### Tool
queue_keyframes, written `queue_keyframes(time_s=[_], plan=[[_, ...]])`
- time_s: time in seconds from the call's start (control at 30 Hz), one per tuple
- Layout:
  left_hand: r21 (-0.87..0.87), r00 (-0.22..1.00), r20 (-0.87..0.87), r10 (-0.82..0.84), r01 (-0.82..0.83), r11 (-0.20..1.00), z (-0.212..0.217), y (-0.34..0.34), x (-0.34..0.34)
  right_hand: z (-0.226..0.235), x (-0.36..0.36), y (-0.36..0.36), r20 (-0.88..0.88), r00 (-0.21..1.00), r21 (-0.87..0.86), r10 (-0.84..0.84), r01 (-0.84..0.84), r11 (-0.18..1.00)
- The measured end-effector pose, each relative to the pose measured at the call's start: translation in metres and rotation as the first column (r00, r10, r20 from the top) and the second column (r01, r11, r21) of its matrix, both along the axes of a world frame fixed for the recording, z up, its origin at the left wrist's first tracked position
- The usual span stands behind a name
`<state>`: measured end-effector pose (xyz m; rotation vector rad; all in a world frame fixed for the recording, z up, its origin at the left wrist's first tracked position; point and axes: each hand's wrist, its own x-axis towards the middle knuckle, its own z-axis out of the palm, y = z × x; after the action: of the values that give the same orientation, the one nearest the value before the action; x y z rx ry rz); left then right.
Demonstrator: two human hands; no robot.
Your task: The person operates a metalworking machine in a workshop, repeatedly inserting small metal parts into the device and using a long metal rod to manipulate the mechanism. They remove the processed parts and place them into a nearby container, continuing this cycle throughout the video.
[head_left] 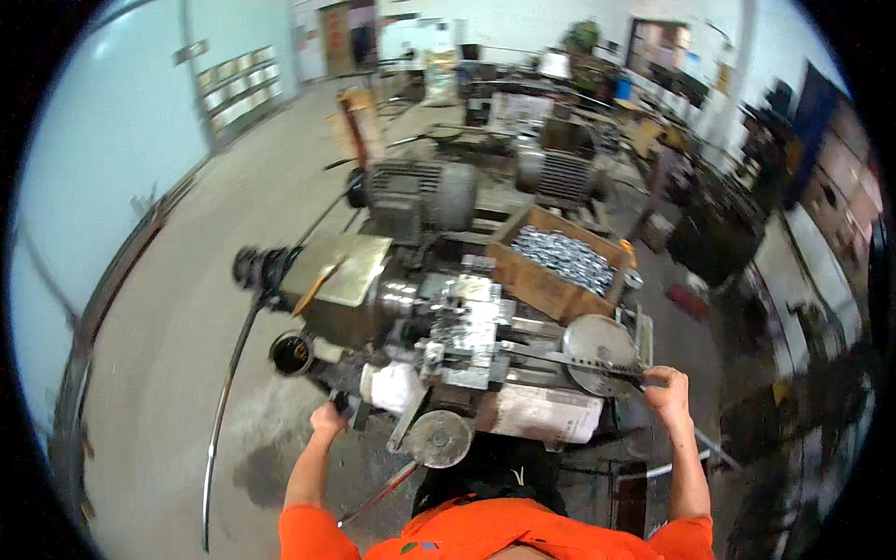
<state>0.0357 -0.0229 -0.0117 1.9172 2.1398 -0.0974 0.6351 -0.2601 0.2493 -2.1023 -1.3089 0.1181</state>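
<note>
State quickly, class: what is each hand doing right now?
Left hand: closed on a dark handle of the machine.
Right hand: closed on a long lever beside the round wheel.

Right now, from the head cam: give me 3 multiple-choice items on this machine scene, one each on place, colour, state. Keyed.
1. Where is the wooden crate of metal parts?
A. On the floor by the left wall
B. On the far right of the lathe-like machine
C. Under the person's feet

2. What colour are the person's sleeves?
A. Orange
B. Blue
C. White

3. What is the right hand doing?
A. Hanging free in the air
B. Resting inside the crate
C. Gripping a lever by the round handwheel

Key: 1 B, the crate sits beyond the handwheel at the machine's right; 2 A, both sleeves are orange; 3 C, its fingers close on the lever, while the left hand grips a dark handle.
</note>
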Motion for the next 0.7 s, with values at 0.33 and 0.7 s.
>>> queue_keyframes(time_s=[0.33,0.7], plan=[[0.008,0.878,-0.283,-0.386,0.404,0.915,0.009,0.034,-0.047,-0.057,0.080,-0.074,0.281,0.930,-0.151,-0.235,0.285,0.947],[0.200,0.989,-0.032,-0.145,0.149,0.968,0.074,-0.029,-0.092,-0.150,0.101,-0.170,0.470,0.778,-0.375,-0.418,0.604,0.703]])
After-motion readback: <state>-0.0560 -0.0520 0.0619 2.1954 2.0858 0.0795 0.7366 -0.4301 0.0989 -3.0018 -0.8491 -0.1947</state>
